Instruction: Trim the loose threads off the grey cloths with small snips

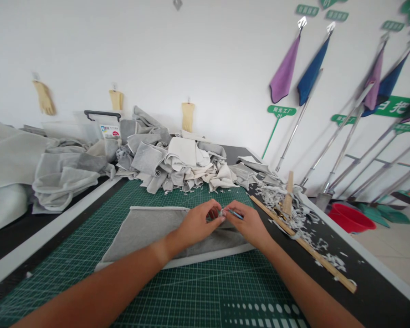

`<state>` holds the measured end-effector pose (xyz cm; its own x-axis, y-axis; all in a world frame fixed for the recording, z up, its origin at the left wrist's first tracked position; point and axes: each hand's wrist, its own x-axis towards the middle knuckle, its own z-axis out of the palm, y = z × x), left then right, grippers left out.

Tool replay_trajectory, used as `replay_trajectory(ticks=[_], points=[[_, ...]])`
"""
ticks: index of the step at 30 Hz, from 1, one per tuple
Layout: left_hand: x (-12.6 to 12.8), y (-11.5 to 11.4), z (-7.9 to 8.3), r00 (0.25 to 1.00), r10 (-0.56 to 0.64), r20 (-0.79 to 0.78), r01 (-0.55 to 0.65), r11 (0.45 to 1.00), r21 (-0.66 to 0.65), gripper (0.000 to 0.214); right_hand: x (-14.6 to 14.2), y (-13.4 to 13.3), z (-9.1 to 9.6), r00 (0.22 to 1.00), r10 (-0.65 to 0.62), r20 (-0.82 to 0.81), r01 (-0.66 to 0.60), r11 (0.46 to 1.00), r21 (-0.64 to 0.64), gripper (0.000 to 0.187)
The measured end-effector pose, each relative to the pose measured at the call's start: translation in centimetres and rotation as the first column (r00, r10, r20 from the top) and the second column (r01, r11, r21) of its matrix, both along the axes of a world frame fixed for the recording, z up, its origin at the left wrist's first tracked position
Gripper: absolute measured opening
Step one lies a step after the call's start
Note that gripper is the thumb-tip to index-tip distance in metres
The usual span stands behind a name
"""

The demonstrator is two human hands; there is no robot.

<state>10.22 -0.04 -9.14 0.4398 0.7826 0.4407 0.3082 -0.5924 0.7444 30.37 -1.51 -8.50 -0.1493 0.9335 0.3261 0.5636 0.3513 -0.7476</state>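
A long piece of grey fleecy cloth (150,228) with paler edging lies flat across the green cutting mat (177,300). At its far edge my left hand (200,222) pinches a bit of the cloth between thumb and finger. Close against those fingertips, my right hand (248,224) is closed on a slim blue tool (235,213). Most of the tool is hidden in the fingers, so its kind does not show. Under my hands the cloth is slightly lifted and creased.
Behind the mat rises a heap of grey cloth pieces (181,155). More folded cloth (64,177) lies at the left. A wooden strip (307,250) and white scraps (304,223) lie at the right. Past the table edge stands a red basin (350,218).
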Motion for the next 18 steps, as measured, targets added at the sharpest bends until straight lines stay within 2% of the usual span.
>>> replay_trajectory(ticks=[8,18], points=[[-0.2,1.1,-0.8,0.996,0.037,0.078,-0.041,0.998,0.051,0.013,0.0,0.0,0.2,1.000,0.018,-0.008,-0.018,1.000,0.015,0.025],[0.1,1.5,-1.7,0.992,-0.048,0.120,0.057,0.995,-0.076,0.014,0.0,0.4,0.0,1.000,-0.010,0.008,0.010,0.999,-0.036,0.025]])
